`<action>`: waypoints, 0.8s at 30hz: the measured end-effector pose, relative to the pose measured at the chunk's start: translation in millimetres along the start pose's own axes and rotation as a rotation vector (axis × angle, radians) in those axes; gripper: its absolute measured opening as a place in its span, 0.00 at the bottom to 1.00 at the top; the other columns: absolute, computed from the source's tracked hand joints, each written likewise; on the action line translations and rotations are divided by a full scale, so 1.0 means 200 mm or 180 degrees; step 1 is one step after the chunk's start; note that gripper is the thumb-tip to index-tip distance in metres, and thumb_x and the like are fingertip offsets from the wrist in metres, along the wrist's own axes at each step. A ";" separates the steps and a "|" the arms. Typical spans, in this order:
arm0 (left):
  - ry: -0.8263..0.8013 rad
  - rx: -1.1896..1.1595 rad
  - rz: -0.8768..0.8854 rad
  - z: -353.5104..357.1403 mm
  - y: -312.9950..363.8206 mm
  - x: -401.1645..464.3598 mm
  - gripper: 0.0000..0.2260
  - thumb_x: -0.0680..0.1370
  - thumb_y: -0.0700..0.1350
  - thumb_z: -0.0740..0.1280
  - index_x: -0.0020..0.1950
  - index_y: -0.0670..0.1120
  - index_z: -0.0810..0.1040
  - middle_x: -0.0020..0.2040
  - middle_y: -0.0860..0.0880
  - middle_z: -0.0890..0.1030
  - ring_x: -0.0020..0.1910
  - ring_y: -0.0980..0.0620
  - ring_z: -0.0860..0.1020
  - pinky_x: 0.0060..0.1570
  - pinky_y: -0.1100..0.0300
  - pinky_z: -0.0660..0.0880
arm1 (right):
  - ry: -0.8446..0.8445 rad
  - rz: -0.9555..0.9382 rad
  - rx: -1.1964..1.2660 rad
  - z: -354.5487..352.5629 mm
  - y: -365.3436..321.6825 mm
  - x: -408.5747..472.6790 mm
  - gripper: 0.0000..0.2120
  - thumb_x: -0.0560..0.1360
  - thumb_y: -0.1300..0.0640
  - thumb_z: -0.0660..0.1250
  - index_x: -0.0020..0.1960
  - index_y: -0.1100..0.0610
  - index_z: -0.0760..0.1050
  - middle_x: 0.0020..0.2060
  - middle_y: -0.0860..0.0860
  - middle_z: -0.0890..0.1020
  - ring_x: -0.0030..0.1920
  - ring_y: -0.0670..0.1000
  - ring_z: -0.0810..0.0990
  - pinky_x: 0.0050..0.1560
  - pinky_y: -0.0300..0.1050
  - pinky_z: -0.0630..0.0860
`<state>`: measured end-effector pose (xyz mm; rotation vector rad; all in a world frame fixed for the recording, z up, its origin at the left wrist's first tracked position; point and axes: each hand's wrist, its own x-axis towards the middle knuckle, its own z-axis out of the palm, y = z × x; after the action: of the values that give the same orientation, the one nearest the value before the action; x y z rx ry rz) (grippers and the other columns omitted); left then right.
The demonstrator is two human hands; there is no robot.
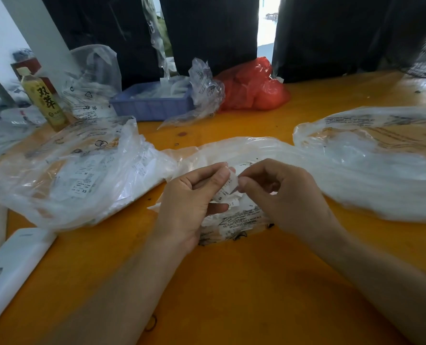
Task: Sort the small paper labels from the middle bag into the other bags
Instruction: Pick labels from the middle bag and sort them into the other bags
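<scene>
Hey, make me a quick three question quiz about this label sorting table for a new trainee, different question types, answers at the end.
1. True or false: both hands pinch paper labels above the middle bag.
2. What colour is the crumpled bag at the back of the table? A) red B) green C) black
3. Fill in: the bottle stands to the ___ of the blue tray.

Key: 1 true; 2 A; 3 left. The left hand and right hand meet at the labels.

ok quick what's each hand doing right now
Left hand: holding a small bunch of paper labels.
Right hand: fingertips pinching the edge of the same labels.
</scene>
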<state>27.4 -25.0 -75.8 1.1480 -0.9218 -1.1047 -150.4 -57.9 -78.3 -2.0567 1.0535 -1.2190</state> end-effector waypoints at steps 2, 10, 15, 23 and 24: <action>-0.0080 -0.0046 -0.0026 0.00 0.00 0.00 0.16 0.70 0.52 0.78 0.56 0.49 0.89 0.54 0.51 0.89 0.50 0.54 0.88 0.33 0.65 0.81 | -0.0050 0.0021 -0.0005 0.00 0.01 0.00 0.03 0.76 0.48 0.73 0.49 0.45 0.82 0.40 0.37 0.84 0.42 0.42 0.82 0.42 0.35 0.79; -0.0144 -0.0028 0.0020 -0.03 0.02 0.02 0.15 0.67 0.49 0.80 0.53 0.54 0.89 0.50 0.45 0.89 0.48 0.51 0.88 0.36 0.64 0.80 | 0.0211 0.0407 0.0428 -0.01 0.03 0.02 0.06 0.77 0.56 0.72 0.45 0.47 0.78 0.40 0.43 0.83 0.39 0.46 0.81 0.39 0.38 0.79; -0.0074 0.0402 0.0192 -0.03 0.00 0.02 0.14 0.66 0.53 0.80 0.51 0.57 0.88 0.47 0.47 0.89 0.47 0.51 0.88 0.47 0.59 0.82 | 0.0070 0.0693 0.0685 -0.02 0.02 0.04 0.06 0.77 0.52 0.73 0.47 0.51 0.77 0.41 0.49 0.83 0.42 0.51 0.83 0.44 0.47 0.82; -0.0037 0.0839 0.0298 -0.03 -0.02 0.01 0.11 0.76 0.44 0.79 0.55 0.57 0.87 0.49 0.53 0.89 0.48 0.54 0.87 0.47 0.65 0.82 | -0.0195 0.0658 0.0500 -0.01 0.00 0.02 0.05 0.78 0.48 0.71 0.45 0.47 0.80 0.37 0.47 0.82 0.37 0.49 0.80 0.39 0.41 0.79; -0.0034 0.0943 0.0343 -0.03 -0.01 0.01 0.12 0.76 0.44 0.79 0.56 0.58 0.87 0.49 0.54 0.89 0.48 0.54 0.87 0.47 0.66 0.82 | -0.0165 0.0690 0.0529 -0.01 0.00 0.02 0.04 0.78 0.49 0.71 0.45 0.47 0.79 0.38 0.47 0.82 0.38 0.48 0.81 0.40 0.41 0.79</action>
<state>32.9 -25.0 -79.0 1.3159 -1.1700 -0.9073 -151.5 -60.8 -74.5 -1.7882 1.0812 -1.0987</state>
